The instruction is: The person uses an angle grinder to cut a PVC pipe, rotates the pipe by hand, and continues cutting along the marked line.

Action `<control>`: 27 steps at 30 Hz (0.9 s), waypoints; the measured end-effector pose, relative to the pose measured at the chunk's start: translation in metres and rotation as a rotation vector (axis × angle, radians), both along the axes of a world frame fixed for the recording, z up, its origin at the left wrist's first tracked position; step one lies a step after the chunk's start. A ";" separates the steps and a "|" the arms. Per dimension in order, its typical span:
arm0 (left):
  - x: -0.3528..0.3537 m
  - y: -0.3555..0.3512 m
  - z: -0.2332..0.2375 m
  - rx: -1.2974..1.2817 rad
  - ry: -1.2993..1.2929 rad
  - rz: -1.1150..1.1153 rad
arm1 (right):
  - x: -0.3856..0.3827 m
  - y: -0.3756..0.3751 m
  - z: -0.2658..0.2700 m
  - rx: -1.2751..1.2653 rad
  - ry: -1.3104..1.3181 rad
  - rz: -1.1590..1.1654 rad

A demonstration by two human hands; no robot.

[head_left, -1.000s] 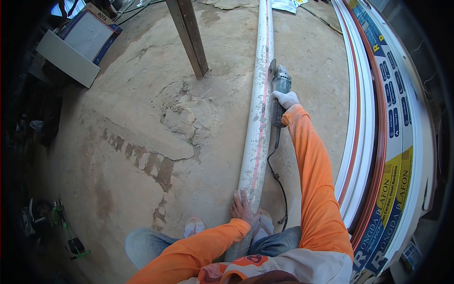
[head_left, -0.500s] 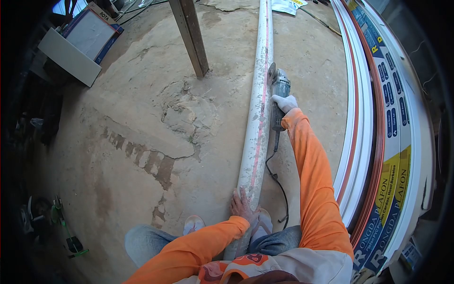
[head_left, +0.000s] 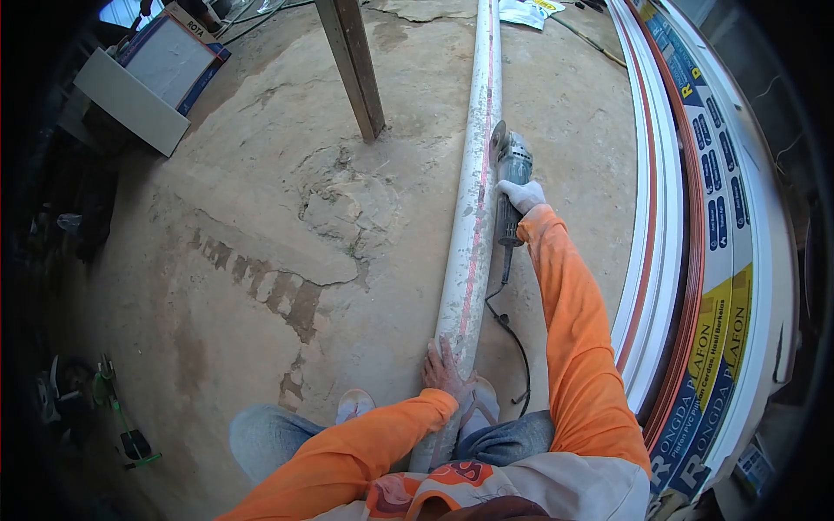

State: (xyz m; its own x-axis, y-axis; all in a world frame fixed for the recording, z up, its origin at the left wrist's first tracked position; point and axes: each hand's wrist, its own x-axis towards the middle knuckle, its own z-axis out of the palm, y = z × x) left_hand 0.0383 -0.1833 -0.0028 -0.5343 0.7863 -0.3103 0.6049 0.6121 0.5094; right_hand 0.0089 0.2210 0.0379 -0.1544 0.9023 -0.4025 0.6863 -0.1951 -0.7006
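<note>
A long white panel strip (head_left: 476,191) with a red line along it lies on the concrete floor, running away from me. My left hand (head_left: 445,371), bare, presses down flat on its near end, just above my sandalled feet. My right hand (head_left: 524,194), in a white glove, grips an angle grinder (head_left: 511,178) whose disc sits against the strip's right edge, about halfway up. The grinder's black cord (head_left: 504,313) trails back along the floor toward me.
A stack of long white and red-brown ceiling panels in printed wrap (head_left: 704,217) lies along the right. A wooden post (head_left: 352,65) stands at upper centre. Boxes and a white board (head_left: 143,82) sit upper left. Green-handled tools (head_left: 117,417) lie lower left.
My right hand has drawn the grinder slightly nearer along the strip. My left hand stays pressed on the strip's near end.
</note>
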 end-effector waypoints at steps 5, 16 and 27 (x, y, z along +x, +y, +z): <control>0.000 0.001 0.002 -0.009 -0.023 0.003 | 0.003 -0.008 0.002 -0.003 -0.004 -0.007; 0.001 0.000 -0.001 -0.026 -0.007 0.009 | 0.005 -0.019 0.007 -0.013 0.017 -0.019; 0.001 0.001 0.002 -0.023 -0.009 0.019 | 0.010 -0.031 0.012 -0.052 0.031 0.009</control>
